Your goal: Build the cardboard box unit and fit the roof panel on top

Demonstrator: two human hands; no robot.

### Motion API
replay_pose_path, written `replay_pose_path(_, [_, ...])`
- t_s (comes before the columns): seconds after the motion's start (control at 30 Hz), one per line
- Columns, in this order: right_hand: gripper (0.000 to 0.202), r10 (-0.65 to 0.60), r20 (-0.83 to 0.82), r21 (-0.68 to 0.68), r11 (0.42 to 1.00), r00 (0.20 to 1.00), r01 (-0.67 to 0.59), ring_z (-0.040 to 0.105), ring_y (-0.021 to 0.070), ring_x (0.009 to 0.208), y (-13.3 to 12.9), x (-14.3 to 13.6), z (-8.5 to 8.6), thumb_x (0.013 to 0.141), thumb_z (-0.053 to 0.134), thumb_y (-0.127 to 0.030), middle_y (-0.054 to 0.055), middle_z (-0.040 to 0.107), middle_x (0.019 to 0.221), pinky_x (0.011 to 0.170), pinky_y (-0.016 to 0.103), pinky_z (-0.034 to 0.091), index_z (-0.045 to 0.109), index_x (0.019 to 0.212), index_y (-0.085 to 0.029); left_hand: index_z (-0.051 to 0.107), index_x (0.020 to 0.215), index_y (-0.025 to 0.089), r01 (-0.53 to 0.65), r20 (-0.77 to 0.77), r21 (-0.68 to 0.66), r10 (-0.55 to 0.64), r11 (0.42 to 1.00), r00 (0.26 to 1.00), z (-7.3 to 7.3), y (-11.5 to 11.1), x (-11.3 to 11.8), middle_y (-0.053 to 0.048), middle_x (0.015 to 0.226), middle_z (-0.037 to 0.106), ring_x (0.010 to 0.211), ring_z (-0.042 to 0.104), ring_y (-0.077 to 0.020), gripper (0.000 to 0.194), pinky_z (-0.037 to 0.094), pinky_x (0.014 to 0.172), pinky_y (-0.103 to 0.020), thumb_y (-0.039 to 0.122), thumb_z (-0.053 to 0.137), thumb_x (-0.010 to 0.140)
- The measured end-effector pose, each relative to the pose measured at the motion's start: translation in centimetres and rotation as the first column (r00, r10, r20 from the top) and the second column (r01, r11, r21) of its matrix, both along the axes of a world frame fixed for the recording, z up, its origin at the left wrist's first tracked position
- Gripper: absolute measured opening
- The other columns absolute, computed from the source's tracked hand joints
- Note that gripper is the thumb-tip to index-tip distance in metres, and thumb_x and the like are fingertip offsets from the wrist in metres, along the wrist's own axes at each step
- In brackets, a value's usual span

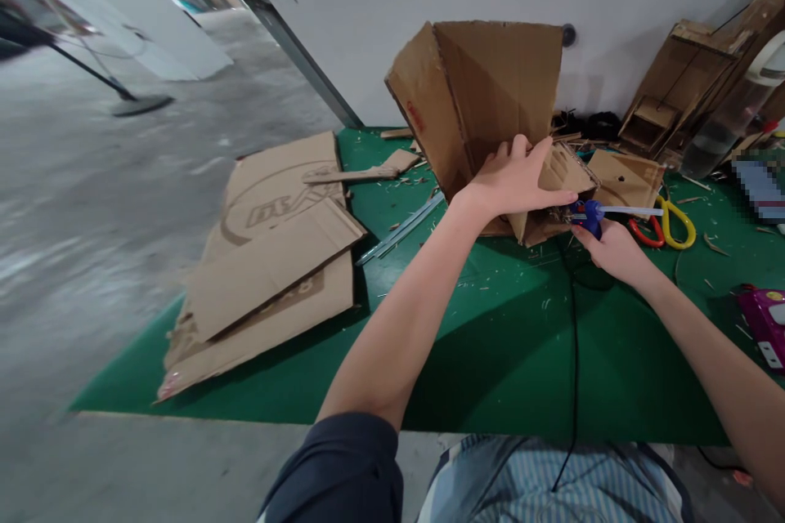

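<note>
Box (506,82), upper centre of the frame, its long axis rising beyond the nearer left hand (506,180), spread wide against it; the right hand (618,252), lower right, grips what seems a glue gun (589,218).

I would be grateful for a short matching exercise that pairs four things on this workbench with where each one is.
Things:
1. blue glue gun
2. cardboard box
3. flat cardboard sheets
4. clear sticks

Places:
A. touched by the left hand
B. lying between the flat sheets and the box
C. held in the right hand
D. at the left end of the green table

Pairs: 1-C, 2-A, 3-D, 4-B
</note>
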State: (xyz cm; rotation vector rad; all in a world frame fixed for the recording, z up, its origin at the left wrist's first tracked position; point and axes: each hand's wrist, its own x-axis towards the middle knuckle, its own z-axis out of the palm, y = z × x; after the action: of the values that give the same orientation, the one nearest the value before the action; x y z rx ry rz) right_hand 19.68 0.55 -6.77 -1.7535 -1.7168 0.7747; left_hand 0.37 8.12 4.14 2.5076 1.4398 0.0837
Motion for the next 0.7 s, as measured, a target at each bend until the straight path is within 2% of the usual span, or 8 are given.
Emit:
replay_pose_path(0.47, [0.032,-0.006,0.077,0.029,1.0,0.997,0.004,0.065,0.0236,0.062,0.09,-0.33,-0.05,0.095,0.051,-0.048,0.006,0.065,0.064,0.067,0.034,0.047,0.061,0.093,-0.018,0.015,0.162,0.023,0.004,-0.02,0.012,-0.004,1.0,1.0,-0.04,-0.05,-0.03,-0.02,0.161,0.027,0.145,0.03,-0.0464,0.112,0.035,0.113,-0.053,0.084,0.049,0.074])
replay_pose_path(0.7, [0.028,-0.016,0.108,0.108,0.994,0.994,0.005,0.069,0.0275,0.081,0.04,-0.32,-0.2,0.095,0.05,-0.044,0.012,0.072,0.083,0.076,0.035,0.049,0.061,0.091,-0.019,0.017,0.162,0.023,0.005,-0.017,0.013,-0.005,1.0,1.0,-0.07,-0.07,-0.1,-0.019,0.161,0.028,0.144,0.031,-0.0462,0.111,0.034,0.114,-0.053,0.084,0.049,0.074])
